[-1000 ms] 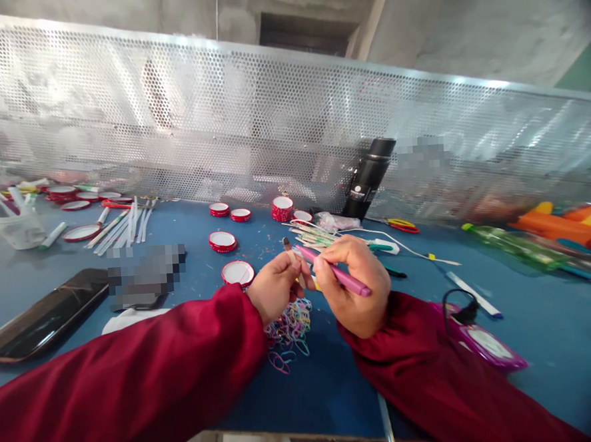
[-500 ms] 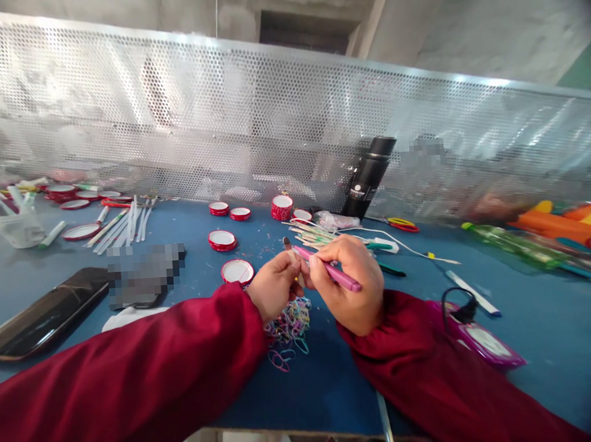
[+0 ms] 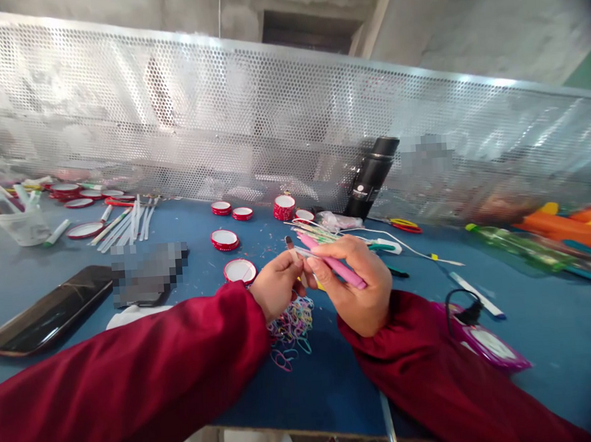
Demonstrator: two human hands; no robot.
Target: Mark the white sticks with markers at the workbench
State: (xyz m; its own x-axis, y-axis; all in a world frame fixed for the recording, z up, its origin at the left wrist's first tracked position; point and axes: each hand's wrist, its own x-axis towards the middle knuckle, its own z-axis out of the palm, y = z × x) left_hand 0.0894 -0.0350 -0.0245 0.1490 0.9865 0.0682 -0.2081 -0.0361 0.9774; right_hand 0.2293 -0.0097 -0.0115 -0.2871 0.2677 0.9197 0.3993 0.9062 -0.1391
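Observation:
My left hand (image 3: 274,290) is closed in a pinch on a thin pale stick with a dark tip (image 3: 289,241). My right hand (image 3: 365,297) grips a pink pen-like tool (image 3: 339,268), whose front end points at the left fingers. A whitish strip (image 3: 304,252) lies between the two hands; which hand has hold of it I cannot tell. The fingertips of both hands are close together and partly hide the small parts. Just below them is a pile of coloured rubber bands (image 3: 296,327) on the blue table (image 3: 316,393).
Several round red-rimmed lids (image 3: 224,238) lie beyond my hands. A black bottle (image 3: 370,180) leans on the perforated metal screen (image 3: 194,120). Left are a phone (image 3: 55,309), white sticks (image 3: 126,228) and a cup of markers (image 3: 23,224). A purple packet (image 3: 493,345) lies by my right sleeve.
The pink tool has tilted slightly in my right hand, and the whitish strip shows more clearly between the hands. The whole view has shifted a little; the left hand keeps its pinch.

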